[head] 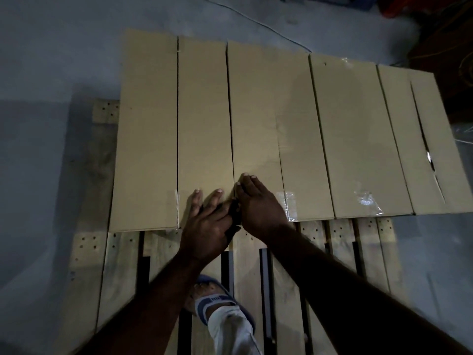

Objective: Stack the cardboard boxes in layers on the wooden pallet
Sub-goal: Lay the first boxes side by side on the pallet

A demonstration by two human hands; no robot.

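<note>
A foot in a blue and white sandal (pixel 217 301) stands below the hands, on the pale wooden slat pallet (pixel 120 278). I think the person stepped up there so both arms can reach the boxes.

The left hand (pixel 204 221) lies flat, with its fingers straight and a little spread. The right hand (pixel 258 208) lies flat too, with its fingers close together. The two hands touch each other at the thumb side. They hold nothing — they only press down on top.

Under the hands is the near edge of a row of long, flat brown cardboard boxes (pixel 204 124). The boxes lie side by side on the pallet and run away from the hands. A dark line between two boxes goes up right between the hands, so one hand is on each box. I think the hands push here to make the two boxes sit snug and even, so more boxes can go on top.

Just right of the right hand is shiny clear tape (pixel 289 203) on a box end.

Far past the hands, beyond the boxes, a thin white cable (pixel 256 20) lies on the grey floor (pixel 51 73).
</note>
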